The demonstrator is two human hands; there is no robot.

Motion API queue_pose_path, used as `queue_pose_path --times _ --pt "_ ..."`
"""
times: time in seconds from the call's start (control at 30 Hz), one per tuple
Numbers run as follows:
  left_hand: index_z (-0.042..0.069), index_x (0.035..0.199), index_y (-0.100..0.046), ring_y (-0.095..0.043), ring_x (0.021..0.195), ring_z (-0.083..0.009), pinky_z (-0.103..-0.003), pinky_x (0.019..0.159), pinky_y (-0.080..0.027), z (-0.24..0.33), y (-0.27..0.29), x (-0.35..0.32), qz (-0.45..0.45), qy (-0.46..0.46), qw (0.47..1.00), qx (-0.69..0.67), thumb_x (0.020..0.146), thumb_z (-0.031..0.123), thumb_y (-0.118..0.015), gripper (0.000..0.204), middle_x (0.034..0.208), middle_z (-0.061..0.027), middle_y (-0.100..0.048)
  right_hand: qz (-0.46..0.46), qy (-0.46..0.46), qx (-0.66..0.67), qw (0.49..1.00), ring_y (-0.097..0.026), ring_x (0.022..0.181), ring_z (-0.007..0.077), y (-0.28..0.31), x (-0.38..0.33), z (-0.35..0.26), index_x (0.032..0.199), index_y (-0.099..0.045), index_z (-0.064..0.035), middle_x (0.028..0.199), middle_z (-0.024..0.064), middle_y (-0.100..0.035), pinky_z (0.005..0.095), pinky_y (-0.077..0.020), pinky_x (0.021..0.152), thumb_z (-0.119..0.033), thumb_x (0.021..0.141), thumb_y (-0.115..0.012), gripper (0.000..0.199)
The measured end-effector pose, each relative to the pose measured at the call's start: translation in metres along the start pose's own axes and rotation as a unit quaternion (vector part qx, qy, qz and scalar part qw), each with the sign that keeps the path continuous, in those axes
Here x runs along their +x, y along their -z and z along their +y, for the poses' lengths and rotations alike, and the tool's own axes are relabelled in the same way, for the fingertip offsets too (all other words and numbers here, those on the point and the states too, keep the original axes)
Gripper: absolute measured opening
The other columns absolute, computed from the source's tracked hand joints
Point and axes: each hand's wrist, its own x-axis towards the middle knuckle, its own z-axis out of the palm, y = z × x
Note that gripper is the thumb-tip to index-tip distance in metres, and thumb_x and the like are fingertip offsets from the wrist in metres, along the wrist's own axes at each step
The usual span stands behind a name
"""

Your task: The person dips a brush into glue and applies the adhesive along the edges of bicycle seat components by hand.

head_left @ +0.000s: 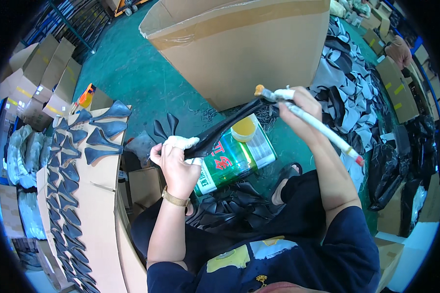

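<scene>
Closest in, the person's got a navy T-shirt [318, 261] and black pants, legs apart. The left hand [175, 158], with white covers on some fingers and a gold-coloured watch [176, 198] at the wrist, is gripping the wider end of a long black piece [217, 136]. The right hand [302, 110], fingertips also covered, has its fingers wrapped around a pale stick [320, 128] with an orange-ish tip and a red end. The piece stretches between the two hands, its narrow end right by the right one; can't tell if those fingers pinch it too.

Just below the piece there's a green metal can [237, 163] lying on its side, with a yellowish round tub [244, 128] on it. Loads of dark pieces [230, 202] are heaped by the feet. Off to the left, a cardboard sheet [100, 205] carries overlapping rows of dark cutouts [69, 195].

Further out: a huge cardboard box [249, 58] on the green floor [127, 63], a grey-and-black scrap pile [344, 78] to its right, and stacked cartons [49, 73] far left.
</scene>
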Motion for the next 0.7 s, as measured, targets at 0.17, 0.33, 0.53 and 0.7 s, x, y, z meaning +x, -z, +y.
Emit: queue_pose_path --times 0.17,0.33,0.53,0.7 --pt "0.015 0.085 -0.065 -0.056 0.092 -0.0203 -0.040 0.094 -0.027 0.000 0.000 0.001 0.003 -0.011 1.000 0.015 0.054 0.000 -0.067 0.035 0.085 -0.0014 -0.058 0.006 -0.004 0.003 1.000 -0.061 0.073 0.0176 0.002 -0.009 -0.014 0.091 -0.066 -0.0003 0.084 0.0092 -0.063 0.0278 -0.0492 0.066 -0.004 0.076 -0.065 0.015" --pt "0.014 0.089 -0.065 -0.055 0.092 -0.0200 -0.038 0.093 -0.027 0.001 0.002 0.000 0.005 -0.025 0.999 0.022 0.054 0.000 -0.067 0.037 0.086 -0.0012 -0.060 0.016 -0.009 0.003 1.000 -0.061 0.073 0.0172 -0.004 -0.013 -0.016 0.091 -0.066 -0.0001 0.084 0.0090 -0.063 0.0276 -0.0493 0.066 -0.004 0.077 -0.064 0.016" --pt "0.014 0.088 -0.066 -0.056 0.089 -0.0193 -0.037 0.093 -0.027 0.001 0.004 0.000 0.013 -0.032 0.999 0.039 0.053 -0.001 -0.067 0.038 0.084 -0.0003 -0.059 0.022 -0.010 0.007 1.000 -0.061 0.073 0.0169 0.009 -0.008 -0.012 0.092 -0.066 0.0000 0.084 0.0087 -0.063 0.0274 -0.0493 0.066 -0.004 0.077 -0.064 0.016" --pt "0.014 0.088 -0.065 -0.056 0.089 -0.0198 -0.038 0.094 -0.027 0.004 0.004 0.001 0.026 -0.046 0.998 0.038 0.054 -0.001 -0.067 0.037 0.084 -0.0006 -0.059 0.038 -0.019 0.006 0.999 -0.061 0.073 0.0165 0.005 -0.012 -0.015 0.093 -0.066 0.0002 0.083 0.0085 -0.063 0.0272 -0.0494 0.066 -0.004 0.078 -0.064 0.016"
